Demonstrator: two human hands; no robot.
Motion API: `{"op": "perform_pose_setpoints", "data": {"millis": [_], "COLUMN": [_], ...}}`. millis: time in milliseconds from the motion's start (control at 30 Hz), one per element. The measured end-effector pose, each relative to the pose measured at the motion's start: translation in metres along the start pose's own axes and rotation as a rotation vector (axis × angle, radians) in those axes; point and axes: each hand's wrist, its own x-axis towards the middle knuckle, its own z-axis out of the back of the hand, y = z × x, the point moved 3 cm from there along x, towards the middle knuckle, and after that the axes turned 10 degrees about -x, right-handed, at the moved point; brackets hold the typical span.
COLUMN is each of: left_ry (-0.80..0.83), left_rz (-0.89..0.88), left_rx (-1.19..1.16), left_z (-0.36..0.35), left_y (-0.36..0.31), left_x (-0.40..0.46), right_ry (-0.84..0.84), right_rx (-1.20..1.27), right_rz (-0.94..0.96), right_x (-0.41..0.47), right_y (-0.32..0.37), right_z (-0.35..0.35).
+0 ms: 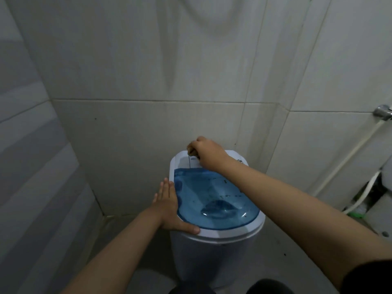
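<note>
A small white washing machine (214, 257) stands against the tiled wall, its top covered by a translucent blue lid (214, 200). My left hand (169, 206) lies flat with straight fingers against the machine's left rim, thumb along the front edge. My right hand (204, 151) reaches over the lid to the white control panel (180, 160) at the back. Its fingers are curled round a small dark knob there, which the hand mostly hides.
Grey-white tiled walls close in behind and on the left. At the right a chrome tap (382, 112) feeds a white hose (347, 158) running down the wall, with another hose (360, 198) and green bits near the floor.
</note>
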Motion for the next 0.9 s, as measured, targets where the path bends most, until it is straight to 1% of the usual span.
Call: {"op": "perform_pose_setpoints", "data": {"millis": [100,167,233,267,367,433,600,700,800,900], "left_ry": [-0.017,-0.018,-0.014,-0.015,-0.019,-0.029,-0.046,-0.047,-0.052,-0.055], "left_rz": [0.007,0.009,0.009,0.012,-0.007,-0.011,-0.003,-0.006,-0.001,-0.006], "left_rx": [0.008,0.003,0.002,0.001,-0.014,-0.017,-0.018,-0.018,-0.025,-0.036], "left_z": [-0.002,-0.002,-0.003,-0.002,-0.005,-0.005,-0.003,-0.004,-0.003,-0.002], "left_y": [0.002,0.003,0.004,0.005,0.002,0.002,0.005,0.003,0.004,0.004], "left_x": [0.003,0.004,0.004,0.004,0.003,0.003,0.003,0.001,0.002,0.001], "right_ry": [0.043,0.104,0.16,0.167,0.126,0.091,0.063,0.063,0.115,0.216], "right_rx": [-0.184,-0.295,-0.372,-0.373,-0.423,-0.462,-0.385,-0.38,-0.371,-0.307], "right_rz": [0.041,0.036,-0.011,-0.047,-0.098,-0.075,0.03,0.076,0.126,0.151], "right_x": [0.034,0.049,0.056,0.058,0.052,0.045,0.025,0.01,-0.007,-0.018], "right_y": [0.004,0.006,0.003,0.002,0.0,0.003,0.013,0.018,0.018,0.011], "right_z": [-0.016,-0.031,-0.046,-0.052,-0.061,-0.061,-0.057,-0.054,-0.047,-0.034]}}
